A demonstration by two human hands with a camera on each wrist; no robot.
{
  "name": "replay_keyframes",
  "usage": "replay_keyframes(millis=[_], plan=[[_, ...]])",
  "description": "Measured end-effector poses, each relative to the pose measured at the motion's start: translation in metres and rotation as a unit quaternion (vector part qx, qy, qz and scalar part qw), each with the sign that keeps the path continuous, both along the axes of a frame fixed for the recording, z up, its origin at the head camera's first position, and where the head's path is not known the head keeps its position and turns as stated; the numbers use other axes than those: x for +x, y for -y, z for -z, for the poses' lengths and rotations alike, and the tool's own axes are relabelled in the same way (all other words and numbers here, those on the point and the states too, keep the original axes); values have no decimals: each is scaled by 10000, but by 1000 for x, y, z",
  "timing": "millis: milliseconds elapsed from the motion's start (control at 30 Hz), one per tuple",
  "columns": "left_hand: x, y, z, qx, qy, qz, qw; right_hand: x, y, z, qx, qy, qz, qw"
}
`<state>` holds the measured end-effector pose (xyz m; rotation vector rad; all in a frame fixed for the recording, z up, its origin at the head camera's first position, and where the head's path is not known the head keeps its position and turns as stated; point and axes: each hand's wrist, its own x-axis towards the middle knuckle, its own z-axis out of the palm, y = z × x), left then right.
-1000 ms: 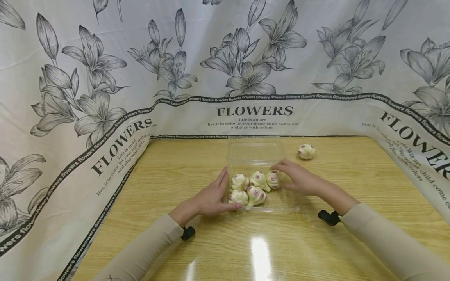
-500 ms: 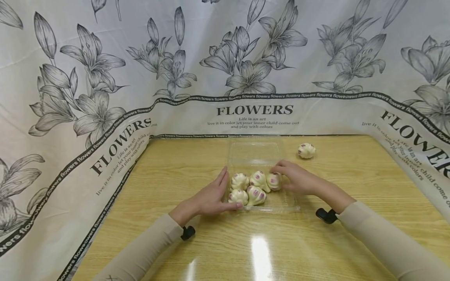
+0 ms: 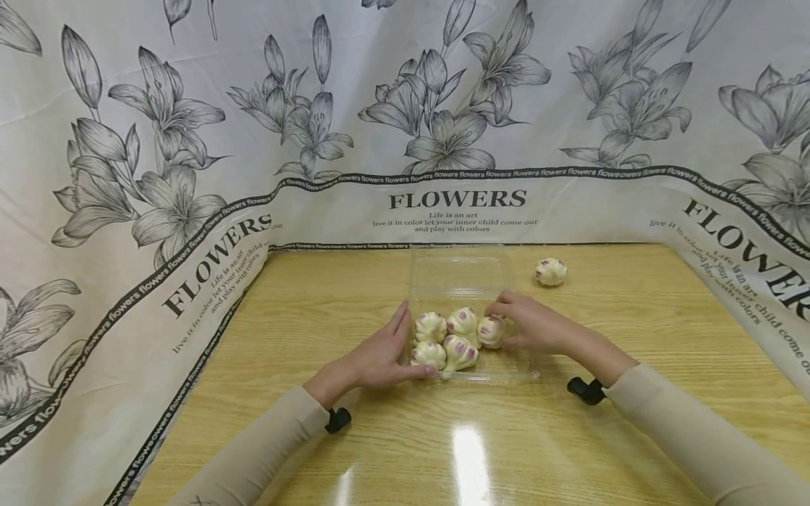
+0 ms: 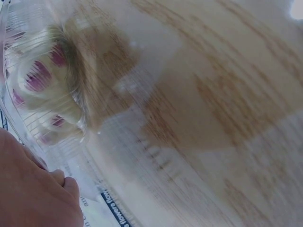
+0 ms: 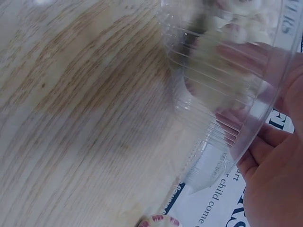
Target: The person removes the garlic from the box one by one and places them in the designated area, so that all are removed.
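A clear plastic clamshell box [image 3: 506, 365] lies on the table with its lid [image 3: 458, 274] folded back. My left hand [image 3: 380, 355] holds the box's left front corner, its fingers along the left wall and its thumb over the front rim. Inside, my right hand [image 3: 534, 325] grips a garlic bulb [image 3: 490, 330] at the right end of the back row. Several more cream bulbs with purple patches fill the left part, among them a front garlic bulb [image 3: 460, 353]. In the right wrist view, the gripped bulb shows blurred through the ribbed wall.
Another garlic bulb [image 3: 551, 271] lies outside the box, at the back right of the wooden table [image 3: 392, 450]. A white flower-printed cloth [image 3: 329, 211] hangs along the back and both sides of the table.
The gripped bulb has turned slightly and shifted a little left and down, near its neighbour, with my right hand. My left hand and the box stay where they were.
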<state>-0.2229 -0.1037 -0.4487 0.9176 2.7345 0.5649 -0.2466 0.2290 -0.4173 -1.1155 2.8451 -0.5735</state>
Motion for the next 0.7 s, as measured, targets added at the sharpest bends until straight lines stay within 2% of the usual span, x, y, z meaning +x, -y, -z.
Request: replay_keyframes(millis=[400, 700], plan=[[0, -1, 2, -12, 10, 23, 10000, -3, 1, 7, 26, 105, -449, 9989], [0, 0, 2, 50, 32, 15, 10000, 0, -2, 1, -118, 63, -405, 9991]])
